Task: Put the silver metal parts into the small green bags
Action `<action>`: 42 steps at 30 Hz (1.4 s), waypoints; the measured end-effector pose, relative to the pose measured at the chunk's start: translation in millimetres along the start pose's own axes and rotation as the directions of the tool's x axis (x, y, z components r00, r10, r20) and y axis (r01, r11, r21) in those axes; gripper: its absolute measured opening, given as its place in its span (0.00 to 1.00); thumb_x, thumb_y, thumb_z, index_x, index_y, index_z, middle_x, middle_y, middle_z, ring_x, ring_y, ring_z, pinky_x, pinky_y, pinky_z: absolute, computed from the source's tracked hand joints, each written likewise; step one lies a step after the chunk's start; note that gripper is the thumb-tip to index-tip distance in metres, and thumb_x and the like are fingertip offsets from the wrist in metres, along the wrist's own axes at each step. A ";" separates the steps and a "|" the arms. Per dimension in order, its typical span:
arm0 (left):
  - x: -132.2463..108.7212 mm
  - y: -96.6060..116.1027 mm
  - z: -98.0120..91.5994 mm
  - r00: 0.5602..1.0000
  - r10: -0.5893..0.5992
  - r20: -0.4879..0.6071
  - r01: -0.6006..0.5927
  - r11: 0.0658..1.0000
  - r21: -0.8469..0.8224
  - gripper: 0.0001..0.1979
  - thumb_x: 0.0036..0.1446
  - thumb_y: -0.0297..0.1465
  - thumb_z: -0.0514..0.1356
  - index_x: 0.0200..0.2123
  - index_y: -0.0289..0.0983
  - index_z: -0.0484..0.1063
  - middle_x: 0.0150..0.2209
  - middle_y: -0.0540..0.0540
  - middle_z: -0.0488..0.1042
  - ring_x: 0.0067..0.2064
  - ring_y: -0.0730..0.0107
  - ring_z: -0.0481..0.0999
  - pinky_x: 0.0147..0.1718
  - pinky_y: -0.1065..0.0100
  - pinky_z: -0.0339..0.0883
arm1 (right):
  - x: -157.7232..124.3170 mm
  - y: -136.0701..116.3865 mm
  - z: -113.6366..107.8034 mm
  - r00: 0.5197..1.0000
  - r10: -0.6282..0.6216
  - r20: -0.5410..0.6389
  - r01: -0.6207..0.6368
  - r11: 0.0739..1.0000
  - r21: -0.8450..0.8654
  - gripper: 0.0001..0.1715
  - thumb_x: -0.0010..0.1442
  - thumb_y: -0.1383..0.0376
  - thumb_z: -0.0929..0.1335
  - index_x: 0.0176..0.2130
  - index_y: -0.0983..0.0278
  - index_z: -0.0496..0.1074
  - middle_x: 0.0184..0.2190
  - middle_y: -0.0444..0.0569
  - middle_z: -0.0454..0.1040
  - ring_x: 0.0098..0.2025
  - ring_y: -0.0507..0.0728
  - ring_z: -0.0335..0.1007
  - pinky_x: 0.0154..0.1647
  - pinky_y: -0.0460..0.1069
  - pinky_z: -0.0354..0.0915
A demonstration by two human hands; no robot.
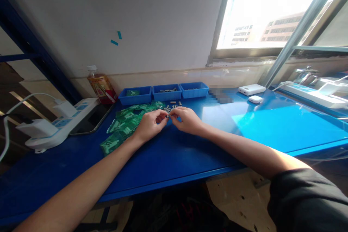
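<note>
My left hand and my right hand meet fingertip to fingertip above the blue table. Both are closed in a pinch on a small silvery metal part, mostly covered by the fingers. Just beyond them lies a loose group of small metal pieces, too small to tell their exact kind. Beside my left hand and forearm, several green see-through packets with small light parts inside are heaped on the table.
Three blue bins stand along the wall: the left bin holds green packets, the middle bin and right bin small parts. A bottle, phone and power strip are at left; white cases sit at right.
</note>
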State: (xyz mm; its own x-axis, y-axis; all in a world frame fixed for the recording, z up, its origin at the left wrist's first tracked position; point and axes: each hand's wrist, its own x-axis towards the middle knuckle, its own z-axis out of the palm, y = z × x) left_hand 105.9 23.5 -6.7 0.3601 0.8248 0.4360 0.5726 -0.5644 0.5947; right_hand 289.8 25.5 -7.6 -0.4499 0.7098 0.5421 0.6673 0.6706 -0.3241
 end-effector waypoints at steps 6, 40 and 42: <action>2.1 -3.9 -0.4 0.995 -0.095 0.022 0.097 0.987 -0.128 0.13 0.55 0.40 0.57 0.35 0.36 0.73 0.31 0.47 0.78 0.32 0.66 0.76 0.33 0.70 0.69 | 1.7 6.5 -7.9 1.000 -0.030 0.003 0.030 1.000 -0.009 0.12 0.57 0.71 0.62 0.41 0.62 0.70 0.38 0.48 0.75 0.40 0.55 0.71 0.42 0.47 0.63; 1.5 -5.6 2.3 0.978 0.077 0.195 -0.108 0.983 0.149 0.08 0.56 0.28 0.53 0.39 0.38 0.67 0.40 0.46 0.73 0.40 0.66 0.74 0.41 0.65 0.68 | 6.2 17.7 -46.5 0.803 -0.110 0.585 0.127 0.992 0.013 0.17 0.55 0.72 0.67 0.45 0.61 0.72 0.38 0.48 0.67 0.38 0.53 0.66 0.38 0.46 0.62; 0.3 -3.5 2.5 0.978 0.083 0.190 -0.110 0.985 0.135 0.08 0.57 0.30 0.54 0.40 0.38 0.67 0.41 0.45 0.73 0.41 0.65 0.73 0.41 0.66 0.68 | 5.8 19.3 -40.8 0.812 -0.148 0.565 0.147 0.988 0.049 0.10 0.56 0.70 0.67 0.40 0.63 0.72 0.36 0.48 0.66 0.37 0.53 0.65 0.40 0.47 0.62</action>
State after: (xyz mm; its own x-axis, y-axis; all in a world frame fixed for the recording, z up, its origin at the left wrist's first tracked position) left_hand 105.8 25.8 -10.4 0.5400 0.7666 0.3474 0.6237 -0.6417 0.4463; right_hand 324.3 33.8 20.9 -0.7995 0.5985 0.0501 0.5643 0.7771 -0.2788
